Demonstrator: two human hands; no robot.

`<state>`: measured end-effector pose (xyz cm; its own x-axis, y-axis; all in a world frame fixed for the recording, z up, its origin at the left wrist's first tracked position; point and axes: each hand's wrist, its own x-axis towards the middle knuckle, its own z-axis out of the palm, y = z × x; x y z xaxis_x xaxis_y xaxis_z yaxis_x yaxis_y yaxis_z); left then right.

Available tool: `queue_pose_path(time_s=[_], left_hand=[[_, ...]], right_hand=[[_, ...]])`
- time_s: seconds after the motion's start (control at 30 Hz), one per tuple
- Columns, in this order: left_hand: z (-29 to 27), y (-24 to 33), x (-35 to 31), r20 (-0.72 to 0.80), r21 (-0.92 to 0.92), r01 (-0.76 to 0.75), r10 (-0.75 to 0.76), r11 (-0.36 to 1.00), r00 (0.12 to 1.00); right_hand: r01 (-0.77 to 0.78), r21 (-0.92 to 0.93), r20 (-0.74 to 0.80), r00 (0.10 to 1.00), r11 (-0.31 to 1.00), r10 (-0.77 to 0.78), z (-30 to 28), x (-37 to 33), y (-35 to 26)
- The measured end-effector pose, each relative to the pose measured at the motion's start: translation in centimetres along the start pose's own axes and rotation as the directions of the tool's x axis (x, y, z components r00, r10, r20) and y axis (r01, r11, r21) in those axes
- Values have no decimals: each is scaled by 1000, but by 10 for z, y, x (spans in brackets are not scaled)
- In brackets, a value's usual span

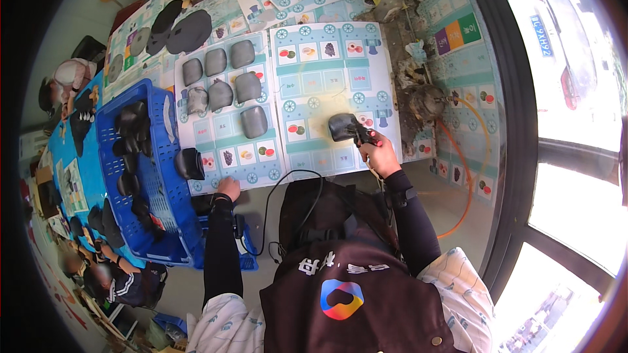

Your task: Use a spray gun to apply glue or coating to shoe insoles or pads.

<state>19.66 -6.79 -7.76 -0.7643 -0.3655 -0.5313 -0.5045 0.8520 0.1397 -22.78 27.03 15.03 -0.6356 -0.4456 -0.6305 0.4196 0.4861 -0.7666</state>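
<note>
My right hand point(380, 156) is closed round a dark spray gun point(366, 134) with red knobs, its front end against or just over a dark, rounded, cushion-like piece point(341, 127) on the printed board point(314, 147). Whether the gun touches the piece, I cannot tell. Yellowish staining marks the board around it. At the board's near edge, my left hand point(229, 187) rests with its fingers curled in, and nothing shows in it. Left of that hand a black rounded piece point(190, 164) lies by the edge. Several grey rounded pieces point(254, 121) are spread over the board's left half.
A blue crate point(154, 150) of black pieces stands at left. Flat dark pieces point(188, 32) lie at the far left of the table. Crusted residue point(418, 101) lines the right side, with an orange hose point(466, 176) hanging there. Other people point(73, 73) are at a blue table.
</note>
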Motion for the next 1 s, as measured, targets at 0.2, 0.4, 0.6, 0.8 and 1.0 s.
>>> queue_pose_path(time_s=[0.2,0.4,0.6,0.8,1.0], left_hand=[[-11,7,1,114,-237,294,-274,926,955],[-5,-3,-21,75,-188,273,-263,943,962],[-33,21,-10,93,-240,390,-379,889,921],[-3,-2,-8,16,-184,278,-280,943,960],[-9,1,5,159,6,122,-122,992,980]], right_hand=[[13,-39,-60,998,999,-16,11,3,0],[-22,-70,141,990,997,32,21,-1,-16],[54,-61,87,995,997,-48,2,-2,-6],[-2,-36,112,994,999,6,-6,-9,-14],[70,-14,-84,994,997,-71,-20,-5,-7]])
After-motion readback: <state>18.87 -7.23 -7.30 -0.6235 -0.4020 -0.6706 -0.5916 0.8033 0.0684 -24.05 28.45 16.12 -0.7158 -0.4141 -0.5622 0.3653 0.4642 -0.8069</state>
